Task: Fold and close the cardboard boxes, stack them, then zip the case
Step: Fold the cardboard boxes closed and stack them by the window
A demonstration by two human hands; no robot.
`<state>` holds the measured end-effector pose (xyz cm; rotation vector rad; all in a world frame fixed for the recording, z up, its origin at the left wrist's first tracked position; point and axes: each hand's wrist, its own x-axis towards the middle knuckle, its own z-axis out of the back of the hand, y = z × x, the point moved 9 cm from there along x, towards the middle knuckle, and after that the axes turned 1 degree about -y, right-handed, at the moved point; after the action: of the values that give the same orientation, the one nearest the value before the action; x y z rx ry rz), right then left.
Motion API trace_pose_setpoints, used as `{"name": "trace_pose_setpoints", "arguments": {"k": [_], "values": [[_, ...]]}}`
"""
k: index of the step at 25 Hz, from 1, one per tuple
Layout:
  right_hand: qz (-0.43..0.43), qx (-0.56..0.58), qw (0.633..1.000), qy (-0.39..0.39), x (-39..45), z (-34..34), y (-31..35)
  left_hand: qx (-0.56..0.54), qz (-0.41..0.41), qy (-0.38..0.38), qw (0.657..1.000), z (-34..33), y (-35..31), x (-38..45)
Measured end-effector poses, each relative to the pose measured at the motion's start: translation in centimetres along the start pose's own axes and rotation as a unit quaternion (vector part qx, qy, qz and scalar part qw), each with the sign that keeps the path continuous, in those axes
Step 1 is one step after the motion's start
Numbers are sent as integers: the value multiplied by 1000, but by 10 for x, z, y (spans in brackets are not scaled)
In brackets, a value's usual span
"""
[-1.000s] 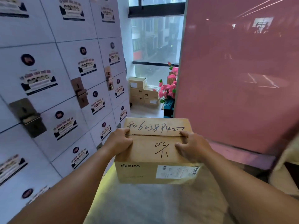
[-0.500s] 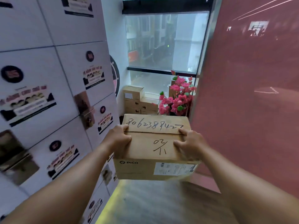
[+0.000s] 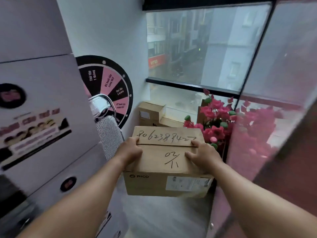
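I hold a closed brown cardboard box [image 3: 164, 170] in the air in front of me, its top flaps folded shut with handwritten numbers on them and a PICO logo and white label on the near side. My left hand [image 3: 131, 151] grips its left top edge. My right hand [image 3: 203, 154] presses on the right top edge. A stack of other closed cardboard boxes [image 3: 151, 112] sits on the floor by the window ahead. No case is in view.
White lockers [image 3: 39, 117] line the left wall. A black and pink prize wheel [image 3: 109, 86] leans on the wall past them, with a metal and mesh chair part [image 3: 106, 127] in front. Pink artificial flowers [image 3: 214, 121] stand right of the stack. A pink glossy panel [image 3: 267, 152] runs along the right.
I have walked forward down the corridor with the box in both hands. The window, flowers and stacked boxes are nearer, and the prize wheel has come into view.
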<state>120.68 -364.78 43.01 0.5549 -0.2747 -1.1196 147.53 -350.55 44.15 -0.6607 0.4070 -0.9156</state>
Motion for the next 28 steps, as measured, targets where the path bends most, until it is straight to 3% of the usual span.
{"name": "trace_pose_setpoints", "arguments": {"k": [8, 14, 23, 28], "values": [[13, -3, 1000, 9, 284, -23, 28, -29, 15, 8, 999, -13, -4, 282], [-27, 10, 999, 31, 458, -36, 34, -27, 34, 28, 999, -22, -15, 483], [-25, 51, 998, 19, 731, -35, -2, 15, 30, 45, 998, -89, -48, 761], [-43, 63, 997, 9, 884, -30, -53, 14, 15, 42, 999, -149, -80, 915]]}}
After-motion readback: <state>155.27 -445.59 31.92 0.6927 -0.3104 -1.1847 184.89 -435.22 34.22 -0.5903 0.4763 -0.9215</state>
